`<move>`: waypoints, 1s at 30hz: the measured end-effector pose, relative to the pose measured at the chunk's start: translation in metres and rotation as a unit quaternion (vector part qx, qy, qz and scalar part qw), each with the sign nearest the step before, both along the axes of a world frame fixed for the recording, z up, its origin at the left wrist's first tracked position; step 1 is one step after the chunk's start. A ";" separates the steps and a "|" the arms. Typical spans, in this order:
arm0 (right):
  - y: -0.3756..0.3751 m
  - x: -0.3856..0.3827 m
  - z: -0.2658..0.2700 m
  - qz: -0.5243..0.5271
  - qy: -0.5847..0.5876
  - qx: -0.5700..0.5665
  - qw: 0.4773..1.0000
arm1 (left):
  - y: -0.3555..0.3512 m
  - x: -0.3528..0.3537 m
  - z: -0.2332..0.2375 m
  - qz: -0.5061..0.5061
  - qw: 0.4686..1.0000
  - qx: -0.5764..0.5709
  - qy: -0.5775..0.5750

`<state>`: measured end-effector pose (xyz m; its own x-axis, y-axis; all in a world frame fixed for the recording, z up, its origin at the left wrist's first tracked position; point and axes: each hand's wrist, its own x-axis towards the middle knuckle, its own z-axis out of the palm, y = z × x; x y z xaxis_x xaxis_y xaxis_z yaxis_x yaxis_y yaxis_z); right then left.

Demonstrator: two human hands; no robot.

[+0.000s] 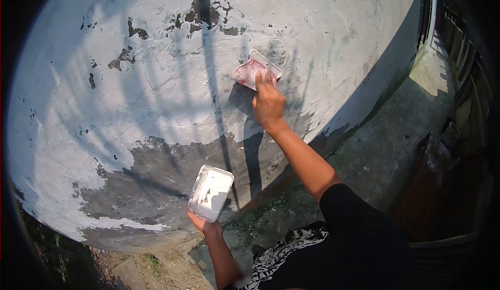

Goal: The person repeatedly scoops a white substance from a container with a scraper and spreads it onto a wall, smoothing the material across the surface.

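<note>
My right hand is closed on a flat putty spreader, smeared white and pink, and holds it up against the wall. Its fingers press on the spreader's face, and a pale raised edge shows at the top. Lower down, my left hand grips the bottom end of a shallow white rectangular tray from beneath. White paste coats much of the tray's inside. Most of the left fingers are hidden under the tray. The tray is apart from the wall's white coating, in front of a bare grey patch.
White coating covers much of the wall, with dark chipped spots high up and an uncoated grey band below. Mossy concrete ground runs along its foot. A fence and reddish-brown sheets stand at the right.
</note>
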<state>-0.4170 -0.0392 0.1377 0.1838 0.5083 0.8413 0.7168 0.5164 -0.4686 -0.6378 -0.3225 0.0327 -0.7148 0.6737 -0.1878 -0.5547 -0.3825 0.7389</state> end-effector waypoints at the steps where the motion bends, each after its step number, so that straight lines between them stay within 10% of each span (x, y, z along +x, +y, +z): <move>1: -0.008 -0.008 -0.010 0.000 -0.015 0.118 0.993 | 0.003 0.000 -0.005 -0.001 1.000 -0.003 -0.005; 7: -0.038 0.040 -0.037 0.177 -0.067 0.037 0.981 | 0.030 0.019 -0.009 -0.085 0.995 -0.023 0.038; 11: -0.014 0.094 0.012 0.058 0.204 -0.052 0.976 | 0.045 0.039 -0.006 -0.077 0.996 0.017 0.031; 14: 0.014 0.101 0.007 0.060 0.199 -0.064 0.976 | 0.047 0.041 -0.008 -0.081 0.996 0.001 0.030; 21: -0.029 0.054 -0.036 0.128 -0.062 0.049 0.989 | 0.055 0.067 0.001 -0.076 0.997 -0.027 0.019; 23: -0.045 0.070 -0.024 0.364 0.028 -0.184 0.912 | 0.059 0.070 -0.002 -0.080 0.996 -0.025 0.027; 30: -0.107 0.079 0.058 0.436 -0.123 -0.332 0.827 | 0.056 0.073 0.006 -0.091 0.988 -0.009 0.123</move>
<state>-0.3377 -0.1466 0.1953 -0.6316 0.7223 0.2818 0.3222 0.5751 -0.7519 -0.5649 -0.2664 0.0384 -0.6074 0.7936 -0.0361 -0.4156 -0.2788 0.8658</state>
